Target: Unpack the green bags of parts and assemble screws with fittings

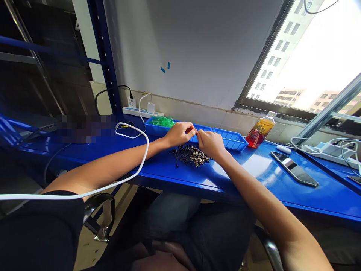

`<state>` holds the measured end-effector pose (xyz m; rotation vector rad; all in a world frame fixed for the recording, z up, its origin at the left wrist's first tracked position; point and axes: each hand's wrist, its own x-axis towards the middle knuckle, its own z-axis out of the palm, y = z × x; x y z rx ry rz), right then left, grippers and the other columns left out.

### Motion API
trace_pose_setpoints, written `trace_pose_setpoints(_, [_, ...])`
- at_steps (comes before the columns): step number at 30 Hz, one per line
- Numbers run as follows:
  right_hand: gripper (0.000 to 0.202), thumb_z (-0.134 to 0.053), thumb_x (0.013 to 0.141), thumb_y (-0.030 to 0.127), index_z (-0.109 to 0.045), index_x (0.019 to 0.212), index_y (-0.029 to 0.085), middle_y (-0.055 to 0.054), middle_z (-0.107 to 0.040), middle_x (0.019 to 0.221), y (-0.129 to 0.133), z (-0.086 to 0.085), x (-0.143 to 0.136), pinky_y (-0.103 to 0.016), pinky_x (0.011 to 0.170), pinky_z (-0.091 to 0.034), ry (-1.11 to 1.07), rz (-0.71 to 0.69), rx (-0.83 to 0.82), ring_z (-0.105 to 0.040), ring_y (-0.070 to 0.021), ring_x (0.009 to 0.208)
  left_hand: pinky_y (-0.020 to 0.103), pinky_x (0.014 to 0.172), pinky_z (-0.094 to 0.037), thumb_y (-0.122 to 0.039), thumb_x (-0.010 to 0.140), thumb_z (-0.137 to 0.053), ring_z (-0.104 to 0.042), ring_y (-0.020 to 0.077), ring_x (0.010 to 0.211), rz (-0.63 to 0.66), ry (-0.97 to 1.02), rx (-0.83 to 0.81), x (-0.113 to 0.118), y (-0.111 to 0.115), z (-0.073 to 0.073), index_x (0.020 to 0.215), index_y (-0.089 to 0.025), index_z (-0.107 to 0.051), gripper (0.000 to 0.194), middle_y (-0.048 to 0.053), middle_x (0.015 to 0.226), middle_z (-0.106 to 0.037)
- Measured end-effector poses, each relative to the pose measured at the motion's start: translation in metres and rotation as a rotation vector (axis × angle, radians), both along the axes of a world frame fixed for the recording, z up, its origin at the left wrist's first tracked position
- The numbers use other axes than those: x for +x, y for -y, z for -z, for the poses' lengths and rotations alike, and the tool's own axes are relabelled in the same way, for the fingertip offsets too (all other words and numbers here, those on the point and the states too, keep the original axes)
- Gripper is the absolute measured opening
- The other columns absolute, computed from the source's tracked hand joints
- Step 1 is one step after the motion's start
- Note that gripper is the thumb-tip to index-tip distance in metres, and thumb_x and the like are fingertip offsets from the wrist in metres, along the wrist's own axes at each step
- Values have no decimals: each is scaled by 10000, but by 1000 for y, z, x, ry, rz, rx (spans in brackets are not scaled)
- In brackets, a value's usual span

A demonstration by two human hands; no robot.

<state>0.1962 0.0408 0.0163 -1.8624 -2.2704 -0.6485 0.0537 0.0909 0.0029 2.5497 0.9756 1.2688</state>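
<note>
My left hand and my right hand meet fingertip to fingertip above the blue table. Both are closed in a pinch, and whatever sits between the fingers is too small to make out. Just below them lies a pile of small metal parts, brassy ones on the right and dark screw-like pieces on the left. Behind the hands stand blue trays, one at the right and one with green plastic at the left.
A drink bottle, a white case and a phone are on the table at the right. A white cable crosses before my left forearm. Power strips lie at the back left and far right.
</note>
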Motion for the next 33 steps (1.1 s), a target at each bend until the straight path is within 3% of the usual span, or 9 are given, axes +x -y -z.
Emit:
trace_pose_setpoints(7, [413,-201,956,311,-590,993,177,-107,-689,966,3,-1,-1,-255,614,-349,-20,-9,-7,-641,-229,866,248,562,-390,-292,799,-461,-517,125,586,3,-14,3,0,1,1,733,-135,-615,230,26,673,-627])
trace_pose_setpoints(13, [386,-205,956,304,-527,1140,201,-84,-688,1002,2,1,0,-267,626,-379,-40,-35,-24,-645,-240,860,248,562,-387,-289,795,-470,-503,119,574,36,-22,6,0,-1,2,710,-136,-588,211,16,645,-600])
trace_pose_setpoints(18, [431,-209,951,297,-390,1325,181,-104,-672,1069,0,2,1,-282,656,-399,-40,-39,-58,-639,-248,904,246,558,-382,-279,788,-476,-498,118,570,63,-34,9,0,-1,2,693,-143,-566,189,8,622,-580])
trace_pose_setpoints(33, [381,-247,928,261,-595,1080,228,-72,-698,945,0,1,2,-280,645,-382,-25,-45,-81,-639,-234,847,243,558,-381,-301,792,-478,-531,127,589,46,-67,-18,1,0,2,709,-161,-563,184,1,641,-606])
